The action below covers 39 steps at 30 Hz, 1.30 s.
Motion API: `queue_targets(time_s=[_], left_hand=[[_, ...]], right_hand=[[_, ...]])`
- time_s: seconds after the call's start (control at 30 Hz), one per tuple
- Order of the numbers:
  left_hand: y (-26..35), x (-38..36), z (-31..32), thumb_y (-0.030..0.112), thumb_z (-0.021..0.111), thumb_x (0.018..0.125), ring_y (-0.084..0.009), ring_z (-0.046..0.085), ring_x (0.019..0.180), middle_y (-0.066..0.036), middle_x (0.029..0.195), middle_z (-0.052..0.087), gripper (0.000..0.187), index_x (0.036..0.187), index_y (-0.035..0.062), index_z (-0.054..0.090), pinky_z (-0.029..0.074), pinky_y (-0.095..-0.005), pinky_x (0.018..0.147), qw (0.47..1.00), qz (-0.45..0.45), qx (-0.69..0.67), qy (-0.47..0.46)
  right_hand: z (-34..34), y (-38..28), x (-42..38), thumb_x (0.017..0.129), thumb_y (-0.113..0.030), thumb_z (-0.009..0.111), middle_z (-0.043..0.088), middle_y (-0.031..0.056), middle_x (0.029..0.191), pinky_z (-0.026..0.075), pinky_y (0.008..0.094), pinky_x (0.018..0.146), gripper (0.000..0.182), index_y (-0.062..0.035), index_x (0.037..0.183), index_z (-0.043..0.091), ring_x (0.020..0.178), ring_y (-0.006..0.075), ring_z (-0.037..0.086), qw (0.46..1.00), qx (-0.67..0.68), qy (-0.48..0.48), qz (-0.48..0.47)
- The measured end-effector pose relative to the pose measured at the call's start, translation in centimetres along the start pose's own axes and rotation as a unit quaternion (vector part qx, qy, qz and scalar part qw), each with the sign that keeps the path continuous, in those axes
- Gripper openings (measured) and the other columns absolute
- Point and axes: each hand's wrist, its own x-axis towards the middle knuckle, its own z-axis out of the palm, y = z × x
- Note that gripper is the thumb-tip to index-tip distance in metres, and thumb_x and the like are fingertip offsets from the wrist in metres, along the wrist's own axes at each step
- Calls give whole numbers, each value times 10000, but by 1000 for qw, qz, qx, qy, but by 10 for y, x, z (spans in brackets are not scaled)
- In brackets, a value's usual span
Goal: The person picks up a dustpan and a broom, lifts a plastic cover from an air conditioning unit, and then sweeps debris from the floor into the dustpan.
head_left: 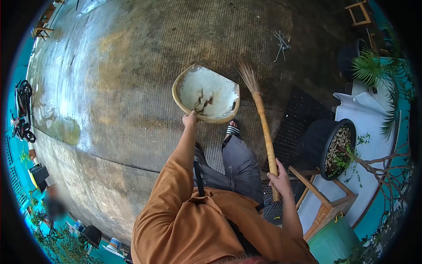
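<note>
Right-hand fingers (278, 178) wrap the broom (263, 123); left fingers (190, 119) pinch the dustpan (206, 93) rim. Best keep that rim flat against the floor (132, 66).

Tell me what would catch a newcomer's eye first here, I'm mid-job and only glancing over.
Dead centre, the left hand grips the rim of a pale woven bamboo dustpan basket with dark debris inside, held over the ridged grey concrete ground. Just right of it, the right hand grasps the yellowish bamboo handle of a straw broom, bristles pointing away. Further right, a black pot of pebbles holding a small plant sits on a wooden stand.
</note>
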Motion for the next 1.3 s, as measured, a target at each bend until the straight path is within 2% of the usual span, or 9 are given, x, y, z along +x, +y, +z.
queue_targets(time_s=[0.3, 0.7, 0.8, 0.87, 0.9, 1.03, 1.1, 1.13, 1.3], left_hand=[[-45, 28, 79, 289, 485, 925, -276, 316, 1287, -135, 1353, 370, 545, 1346, 9, 281, 276, -491, 1045, 955, -172, -99, -222], [28, -78, -4, 324, 505, 900, -227, 580, 963, -107, 1083, 577, 404, 1138, -3, 511, 500, -395, 742, 948, -37, 257, -183], [69, -112, -58, 302, 526, 871, -199, 649, 753, -132, 914, 624, 362, 1048, -12, 554, 518, -362, 551, 780, 91, 584, -205], [81, -133, -112, 249, 445, 871, -267, 666, 667, -191, 843, 648, 312, 875, -30, 584, 540, -393, 527, 536, 114, 743, -384], [115, -199, -108, 266, 419, 886, -273, 673, 732, -196, 959, 643, 344, 890, -40, 576, 553, -419, 547, 671, -100, 688, -258], [144, -297, -199, 270, 367, 900, -314, 639, 872, -198, 1107, 601, 425, 1171, -33, 492, 551, -458, 646, 592, -371, 676, -235], [118, -325, -252, 347, 435, 898, -201, 620, 733, -107, 948, 652, 377, 1067, 46, 587, 513, -375, 625, 459, -287, 759, -363], [92, -315, -312, 380, 470, 890, -150, 598, 746, -39, 858, 646, 344, 950, 81, 628, 478, -325, 642, 652, -366, 559, -358], [105, -357, -337, 375, 488, 882, -147, 593, 758, -28, 866, 644, 336, 953, 80, 630, 474, -325, 663, 779, -273, 450, -341]], right_hand=[[-30, -14, 74, 747, -157, 600, 637, 145, 803, 510, 313, 590, 708, -117, 1393, 313, 606, 196, 626, 989, -135, -46, 29], [-84, -26, 71, 735, -145, 600, 629, 121, 812, 498, 296, 553, 702, -42, 1373, 327, 547, 167, 606, 995, -62, -81, -7], [-99, -32, 61, 734, -127, 600, 621, 111, 827, 489, 281, 524, 688, 0, 1356, 334, 527, 147, 591, 995, -24, -85, -50], [-112, -44, 52, 737, -111, 601, 618, 104, 816, 484, 271, 507, 672, 18, 1344, 343, 522, 140, 588, 994, 24, -83, -62], [-116, -55, 49, 739, -98, 604, 620, 99, 796, 483, 272, 498, 664, 14, 1341, 347, 511, 143, 589, 995, 33, -85, -38], [-123, -90, 64, 735, -36, 596, 556, 71, 703, 467, 278, 425, 655, 5, 1340, 347, 453, 141, 548, 995, 9, -85, -49], [-120, -119, 73, 731, -38, 598, 549, 67, 682, 468, 283, 424, 647, 6, 1330, 359, 445, 146, 545, 994, 12, -87, -62], [-115, -132, 76, 727, -39, 600, 542, 62, 660, 469, 289, 423, 638, 7, 1321, 371, 438, 152, 543, 994, 15, -86, -58], [-62, -190, 94, 718, -45, 604, 542, 72, 669, 468, 296, 419, 598, 20, 1279, 406, 438, 163, 544, 996, -5, -56, -74]])
